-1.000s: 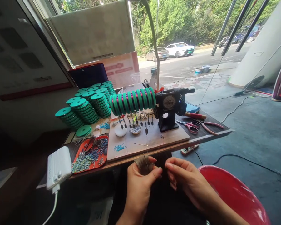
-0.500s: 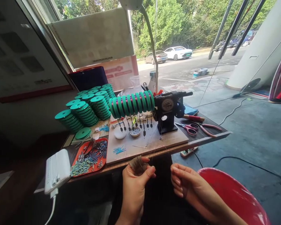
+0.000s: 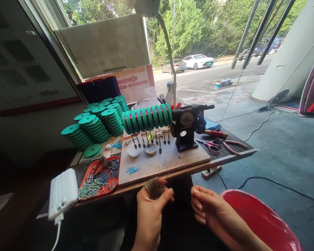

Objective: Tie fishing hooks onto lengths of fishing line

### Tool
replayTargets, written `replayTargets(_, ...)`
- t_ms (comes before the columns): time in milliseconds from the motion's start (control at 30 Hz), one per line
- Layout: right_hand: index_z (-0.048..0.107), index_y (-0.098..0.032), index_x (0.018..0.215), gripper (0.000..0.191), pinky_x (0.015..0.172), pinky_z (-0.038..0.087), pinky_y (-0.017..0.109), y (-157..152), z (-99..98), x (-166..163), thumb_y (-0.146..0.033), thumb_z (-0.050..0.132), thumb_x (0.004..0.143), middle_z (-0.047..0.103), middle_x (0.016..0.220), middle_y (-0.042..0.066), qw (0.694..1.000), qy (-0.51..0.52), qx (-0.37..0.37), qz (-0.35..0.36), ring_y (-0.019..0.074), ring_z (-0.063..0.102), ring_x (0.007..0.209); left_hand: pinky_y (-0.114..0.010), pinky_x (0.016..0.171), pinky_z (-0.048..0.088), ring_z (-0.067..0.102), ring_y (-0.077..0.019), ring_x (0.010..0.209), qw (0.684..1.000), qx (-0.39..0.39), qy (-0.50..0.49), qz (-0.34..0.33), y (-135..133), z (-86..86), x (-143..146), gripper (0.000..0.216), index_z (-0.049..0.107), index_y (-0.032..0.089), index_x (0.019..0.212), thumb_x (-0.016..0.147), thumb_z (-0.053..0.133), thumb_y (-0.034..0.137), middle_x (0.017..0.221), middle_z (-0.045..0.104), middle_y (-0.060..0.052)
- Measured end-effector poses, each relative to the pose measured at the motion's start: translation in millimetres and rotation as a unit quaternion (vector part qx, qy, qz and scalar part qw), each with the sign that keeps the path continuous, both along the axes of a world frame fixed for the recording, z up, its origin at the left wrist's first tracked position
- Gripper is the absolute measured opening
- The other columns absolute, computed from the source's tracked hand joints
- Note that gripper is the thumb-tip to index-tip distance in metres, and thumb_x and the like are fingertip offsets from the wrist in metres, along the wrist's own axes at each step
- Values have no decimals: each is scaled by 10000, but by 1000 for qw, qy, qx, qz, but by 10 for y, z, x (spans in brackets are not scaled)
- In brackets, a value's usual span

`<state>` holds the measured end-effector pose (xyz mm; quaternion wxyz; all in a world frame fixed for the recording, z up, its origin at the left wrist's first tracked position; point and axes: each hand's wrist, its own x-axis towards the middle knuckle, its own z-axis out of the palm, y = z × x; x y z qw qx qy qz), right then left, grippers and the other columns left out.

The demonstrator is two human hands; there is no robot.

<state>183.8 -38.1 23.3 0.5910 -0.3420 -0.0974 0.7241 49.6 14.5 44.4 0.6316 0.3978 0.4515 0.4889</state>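
Note:
Just in front of the table edge, my left hand (image 3: 151,211) is closed around a small olive-brown piece of cloth (image 3: 152,187), thumb bent towards the index finger. To its right and apart from it, my right hand (image 3: 210,205) makes a pinch; whatever sits between thumb and forefinger is too fine to make out. Beyond both hands, a row of green line spools (image 3: 148,118) is mounted on a black winding machine (image 3: 187,122). Faint threads and small dark swivel-like pieces (image 3: 160,148) hang below the spools.
Stacked green discs (image 3: 87,122) stand at the left. An orange-red tray (image 3: 112,188) holds many small tubes, beside a white power bank (image 3: 63,191). A bowl of beads (image 3: 150,149), scissors (image 3: 211,146) and pliers (image 3: 234,146) lie on the table. A red basin (image 3: 261,216) stands at right.
Both hands stay nearly in place, the left still on the cloth and the right still pinched. The view shifts very slightly.

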Motion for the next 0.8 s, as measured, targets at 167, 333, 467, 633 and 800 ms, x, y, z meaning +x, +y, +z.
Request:
replayTargets(167, 551, -150, 601, 220, 404, 254, 170, 0, -12, -14, -277, 730, 625, 414, 478, -59, 1000, 6, -8, 1, 43, 307, 427, -170, 508, 436, 522, -68, 471, 1000, 6, 0, 6, 9, -27, -4, 216, 639, 151, 712, 533, 754, 115, 514, 602, 51)
replayTargets(333, 554, -150, 603, 208, 400, 237, 165, -12, -10, -20, -263, 725, 633, 403, 478, -63, 1000, 28, -10, 0, 38, 288, 425, -177, 510, 434, 520, -73, 468, 1000, 12, -2, 12, 31, -55, 2, 217, 637, 152, 704, 526, 759, 125, 509, 601, 50)
replayTargets(467, 550, -151, 602, 211, 399, 240, 166, -21, -40, -26, -271, 720, 639, 403, 478, -63, 1000, 27, -8, 0, 39, 294, 420, -178, 528, 436, 524, -75, 480, 1000, 9, 2, -2, 22, -40, -20, 220, 630, 155, 717, 539, 758, 142, 522, 598, 52)
replayTargets(633, 526, -154, 568, 253, 374, 227, 168, -40, -185, -5, -304, 720, 628, 407, 437, -65, 999, -38, -7, -28, 37, 301, 381, -201, 591, 447, 564, -103, 543, 999, 37, 20, -26, -87, -106, -107, 169, 612, 160, 709, 603, 731, 214, 563, 613, 32)
replayTargets(800, 514, -152, 553, 281, 376, 244, 168, -98, -175, -61, -326, 727, 611, 436, 445, -54, 999, -49, -2, -1, 39, 328, 379, -236, 628, 443, 564, -130, 584, 998, 57, 15, -25, -184, -176, -154, 165, 583, 172, 659, 597, 723, 234, 610, 618, 17)
